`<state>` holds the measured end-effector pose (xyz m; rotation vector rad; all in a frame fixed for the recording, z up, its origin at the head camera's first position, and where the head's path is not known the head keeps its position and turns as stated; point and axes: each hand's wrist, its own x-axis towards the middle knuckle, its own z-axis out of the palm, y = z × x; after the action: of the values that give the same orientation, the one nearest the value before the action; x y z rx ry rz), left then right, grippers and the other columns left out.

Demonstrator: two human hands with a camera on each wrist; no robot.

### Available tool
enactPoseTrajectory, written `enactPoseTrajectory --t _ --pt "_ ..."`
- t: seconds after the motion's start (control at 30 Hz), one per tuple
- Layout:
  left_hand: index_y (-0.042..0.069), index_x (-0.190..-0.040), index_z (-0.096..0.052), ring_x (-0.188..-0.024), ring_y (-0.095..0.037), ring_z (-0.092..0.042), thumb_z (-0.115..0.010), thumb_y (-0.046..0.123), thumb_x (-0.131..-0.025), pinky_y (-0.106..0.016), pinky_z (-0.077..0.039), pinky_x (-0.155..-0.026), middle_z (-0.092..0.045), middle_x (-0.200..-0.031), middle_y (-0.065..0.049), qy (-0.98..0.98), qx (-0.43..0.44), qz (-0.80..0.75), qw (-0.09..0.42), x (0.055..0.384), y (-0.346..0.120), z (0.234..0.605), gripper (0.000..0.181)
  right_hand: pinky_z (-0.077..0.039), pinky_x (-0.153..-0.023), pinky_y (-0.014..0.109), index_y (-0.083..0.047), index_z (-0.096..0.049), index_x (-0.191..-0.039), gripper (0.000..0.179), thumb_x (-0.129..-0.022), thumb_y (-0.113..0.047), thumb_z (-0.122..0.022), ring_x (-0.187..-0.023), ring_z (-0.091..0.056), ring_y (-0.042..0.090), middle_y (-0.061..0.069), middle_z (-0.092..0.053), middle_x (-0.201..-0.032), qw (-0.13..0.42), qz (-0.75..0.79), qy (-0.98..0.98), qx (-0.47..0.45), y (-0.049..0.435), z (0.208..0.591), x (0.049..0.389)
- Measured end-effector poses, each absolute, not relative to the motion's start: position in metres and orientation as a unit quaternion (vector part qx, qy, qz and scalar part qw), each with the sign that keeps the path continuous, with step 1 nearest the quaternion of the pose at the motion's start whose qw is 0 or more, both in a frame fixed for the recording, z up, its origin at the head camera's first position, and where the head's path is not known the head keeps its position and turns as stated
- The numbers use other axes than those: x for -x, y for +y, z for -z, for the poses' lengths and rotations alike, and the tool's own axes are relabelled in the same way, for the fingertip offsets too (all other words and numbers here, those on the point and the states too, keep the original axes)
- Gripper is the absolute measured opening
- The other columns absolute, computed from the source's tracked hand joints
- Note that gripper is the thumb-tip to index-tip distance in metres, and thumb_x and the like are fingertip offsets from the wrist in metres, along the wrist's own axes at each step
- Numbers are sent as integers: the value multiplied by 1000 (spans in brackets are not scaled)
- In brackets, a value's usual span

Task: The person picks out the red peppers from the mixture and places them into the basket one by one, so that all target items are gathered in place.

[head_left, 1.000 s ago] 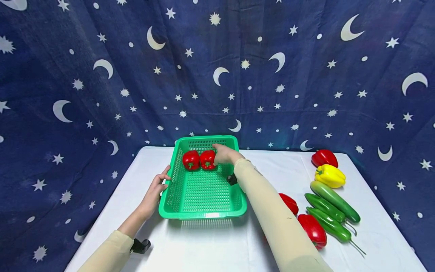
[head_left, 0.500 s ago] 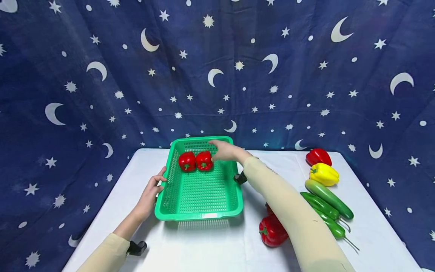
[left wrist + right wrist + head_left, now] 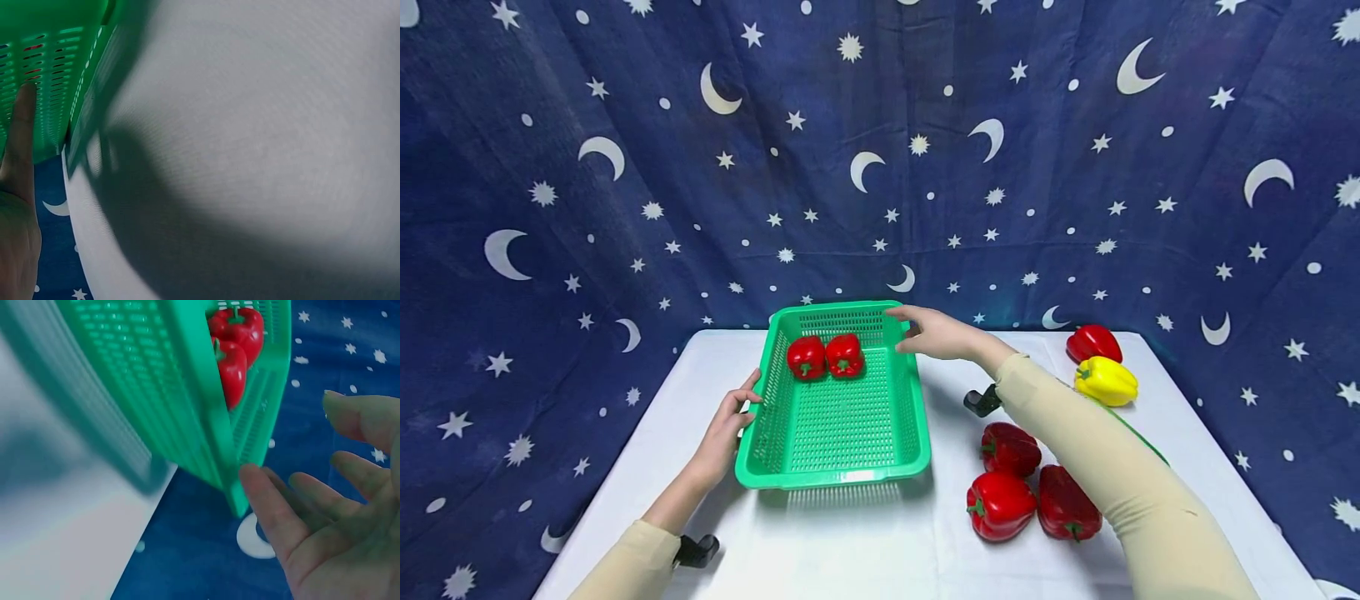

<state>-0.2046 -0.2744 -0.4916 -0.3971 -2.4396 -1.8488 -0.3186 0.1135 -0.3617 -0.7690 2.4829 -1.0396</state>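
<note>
Three red bell peppers (image 3: 1002, 506) lie on white cloth (image 3: 850, 546) before a starry curtain (image 3: 805, 217), my right hand (image 3: 945, 335) loosely spread at the basket (image 3: 805, 481).

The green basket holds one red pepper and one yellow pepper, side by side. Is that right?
Not quite: the head view shows two red peppers side by side in the green basket. The yellow pepper lies outside it, on the white table.

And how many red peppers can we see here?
6: two red peppers side by side in the basket, three on the table to its right, and one at the far right, behind the yellow pepper. The right sleeve may hide more.
</note>
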Motion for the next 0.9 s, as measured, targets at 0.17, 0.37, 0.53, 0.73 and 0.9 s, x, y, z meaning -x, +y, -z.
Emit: enactPoseTrajectory --t 0.17,0.37,0.53,0.73,0.9 --pt "-2 -126 -40 -155 -35 -6 -32 1 -101 -25 -38 -97 -16 -171 -3 -793 120 597 26 205 -275 492 26 -45 -104 52 -19 -35 -159 67 -99 -24 -64 -139 -46 35 9 -35 -163 153 381 877 249 136 358 315" --pt "-2 -126 -39 -156 -34 -5 -31 0 -101 -55 -23 -112 -16 -171 -2 -791 120 600 28 203 -274 494 26 -44 -105 54 -17 -36 -159 66 -100 -27 -64 -140 -45 36 13 -38 -161 127 388 882 237 158 366 310" --pt "-3 -126 -39 -156 -33 -5 -31 -1 -100 -62 -15 -113 -15 -171 -3 -785 121 607 26 203 -274 494 27 -43 -105 54 -11 -40 -156 64 -98 -21 -66 -139 -47 37 15 -42 -158 107 399 882 229 171 378 305" --pt "-4 -126 -38 -156 -36 -3 -30 -1 -101 -68 -11 -113 -15 -171 -6 -781 128 611 31 202 -272 493 26 -44 -104 55 -11 -47 -152 59 -97 -16 -68 -139 -47 38 16 -46 -155 78 417 881 211 194 391 303" --pt "-3 -126 -38 -156 -36 -3 -30 0 -102 -61 -16 -114 -15 -171 -5 -782 129 609 30 203 -271 492 26 -42 -106 56 -10 -48 -151 55 -99 -18 -65 -139 -45 39 15 -46 -155 46 408 895 172 225 403 309"
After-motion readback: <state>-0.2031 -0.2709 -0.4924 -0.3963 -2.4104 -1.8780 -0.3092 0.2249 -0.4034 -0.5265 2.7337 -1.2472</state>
